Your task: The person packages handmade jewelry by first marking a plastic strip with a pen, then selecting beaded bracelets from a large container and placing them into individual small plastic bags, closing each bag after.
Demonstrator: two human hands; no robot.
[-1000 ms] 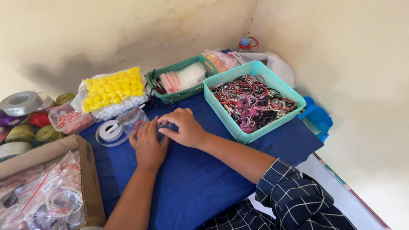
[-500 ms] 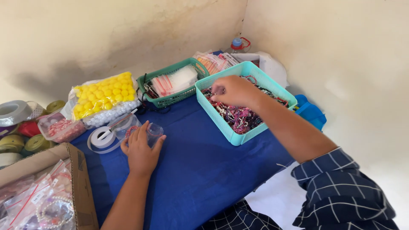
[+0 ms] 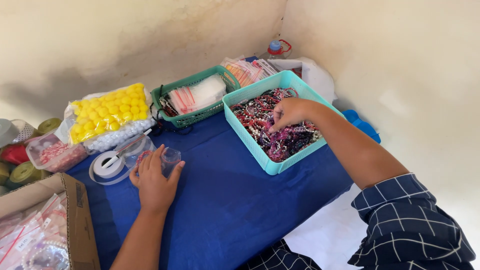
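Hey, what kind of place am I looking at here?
Probably a small home workspace for packing beaded jewellery: a turquoise basket full of bead bracelets, a green basket of small zip bags, and ribbon spools beside a blue-covered table set in a plain wall corner.

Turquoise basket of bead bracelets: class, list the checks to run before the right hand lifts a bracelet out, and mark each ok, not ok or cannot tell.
1. Right hand inside the turquoise basket: ok.
2. Fingertips on the bead bracelets: ok.
3. Only one bracelet pinched: cannot tell, strands tangled.
4. Left hand steadies the small clear bag: ok.
5. Bag mouth open: cannot tell.
6. Blue cloth between bag and basket free: ok.
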